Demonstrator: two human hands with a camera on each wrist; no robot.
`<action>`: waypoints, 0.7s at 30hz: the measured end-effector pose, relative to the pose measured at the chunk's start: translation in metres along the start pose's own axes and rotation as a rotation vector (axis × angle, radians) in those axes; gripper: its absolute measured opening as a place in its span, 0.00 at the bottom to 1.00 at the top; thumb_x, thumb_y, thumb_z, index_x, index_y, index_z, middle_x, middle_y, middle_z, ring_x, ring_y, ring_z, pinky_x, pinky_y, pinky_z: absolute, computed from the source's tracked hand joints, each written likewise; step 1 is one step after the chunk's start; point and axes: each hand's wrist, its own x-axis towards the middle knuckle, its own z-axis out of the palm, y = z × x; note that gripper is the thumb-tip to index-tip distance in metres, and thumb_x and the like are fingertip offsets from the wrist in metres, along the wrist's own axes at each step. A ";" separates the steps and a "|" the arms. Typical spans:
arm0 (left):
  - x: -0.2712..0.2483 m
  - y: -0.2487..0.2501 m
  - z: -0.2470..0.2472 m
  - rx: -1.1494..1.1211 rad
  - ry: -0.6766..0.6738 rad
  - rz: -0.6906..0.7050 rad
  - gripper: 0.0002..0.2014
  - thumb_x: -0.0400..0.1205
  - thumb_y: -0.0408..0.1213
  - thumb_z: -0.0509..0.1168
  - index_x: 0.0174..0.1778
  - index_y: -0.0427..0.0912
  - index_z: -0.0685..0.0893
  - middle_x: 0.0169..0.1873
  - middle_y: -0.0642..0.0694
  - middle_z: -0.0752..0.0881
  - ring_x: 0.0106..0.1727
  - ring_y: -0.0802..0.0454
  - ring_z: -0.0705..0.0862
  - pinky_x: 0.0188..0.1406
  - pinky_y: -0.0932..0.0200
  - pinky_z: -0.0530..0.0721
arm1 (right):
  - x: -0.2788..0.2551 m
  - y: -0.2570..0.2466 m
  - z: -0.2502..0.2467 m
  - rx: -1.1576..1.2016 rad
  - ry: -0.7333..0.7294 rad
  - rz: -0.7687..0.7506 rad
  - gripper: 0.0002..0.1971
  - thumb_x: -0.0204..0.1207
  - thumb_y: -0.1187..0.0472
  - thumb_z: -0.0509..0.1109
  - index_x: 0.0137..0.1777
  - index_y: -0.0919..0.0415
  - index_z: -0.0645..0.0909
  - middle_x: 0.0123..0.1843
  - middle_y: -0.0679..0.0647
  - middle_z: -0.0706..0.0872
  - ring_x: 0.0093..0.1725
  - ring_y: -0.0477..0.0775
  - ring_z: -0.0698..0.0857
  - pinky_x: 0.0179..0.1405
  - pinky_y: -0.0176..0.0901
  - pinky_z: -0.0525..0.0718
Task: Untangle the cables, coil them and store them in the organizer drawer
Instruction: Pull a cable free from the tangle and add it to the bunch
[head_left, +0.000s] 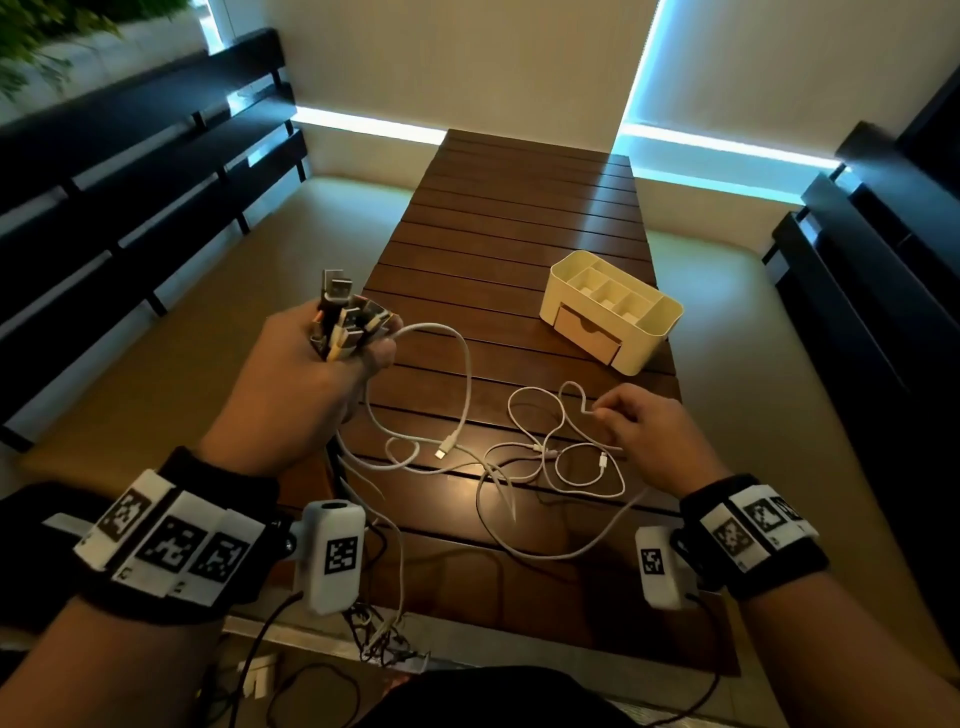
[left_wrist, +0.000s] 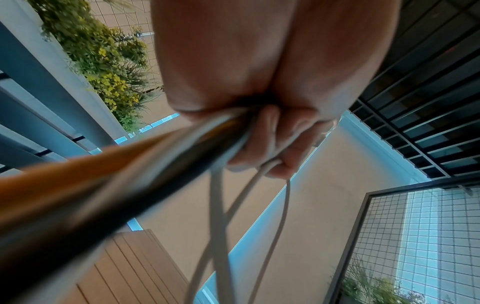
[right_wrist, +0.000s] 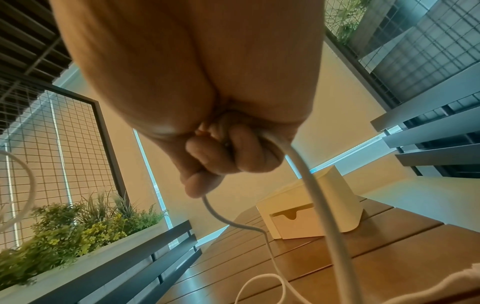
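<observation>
My left hand (head_left: 332, 358) is raised over the table's left edge and grips a bundle of cable ends (head_left: 343, 317), USB plugs sticking up; in the left wrist view its fingers (left_wrist: 262, 142) curl round the cords. White cables (head_left: 467, 395) trail from it into a tangle (head_left: 550, 457) on the slatted wooden table (head_left: 519, 218). My right hand (head_left: 618, 415) pinches a thin white cable loop (head_left: 576, 395) just above the table; its fingers (right_wrist: 233, 156) curl round that cable (right_wrist: 319, 195). The cream organizer (head_left: 610, 306) with its shut wooden drawer (head_left: 587, 332) stands at the right.
Dark slatted benches (head_left: 130, 171) flank the table on both sides. More cable ends (head_left: 384, 639) hang off the table's near edge toward the floor. A planter with greenery (right_wrist: 64, 232) sits behind the left bench.
</observation>
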 end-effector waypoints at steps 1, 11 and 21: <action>-0.001 0.001 0.002 0.003 -0.003 -0.001 0.06 0.83 0.31 0.68 0.52 0.45 0.86 0.23 0.52 0.82 0.20 0.58 0.74 0.18 0.62 0.73 | 0.001 0.001 0.001 -0.009 0.003 0.002 0.06 0.85 0.54 0.66 0.47 0.42 0.80 0.44 0.45 0.86 0.46 0.46 0.86 0.46 0.43 0.85; -0.004 0.005 0.011 0.071 -0.076 0.029 0.07 0.82 0.31 0.69 0.54 0.44 0.86 0.27 0.64 0.85 0.26 0.66 0.81 0.26 0.72 0.77 | 0.003 -0.021 0.006 -0.039 -0.009 -0.188 0.15 0.82 0.54 0.70 0.67 0.50 0.81 0.68 0.45 0.78 0.62 0.41 0.77 0.64 0.43 0.80; -0.009 0.018 0.024 0.039 -0.191 0.062 0.07 0.81 0.33 0.70 0.53 0.42 0.87 0.25 0.54 0.84 0.22 0.59 0.76 0.22 0.65 0.75 | -0.027 -0.095 -0.001 0.181 -0.267 -0.521 0.05 0.85 0.52 0.63 0.54 0.46 0.80 0.40 0.43 0.88 0.40 0.40 0.87 0.43 0.37 0.86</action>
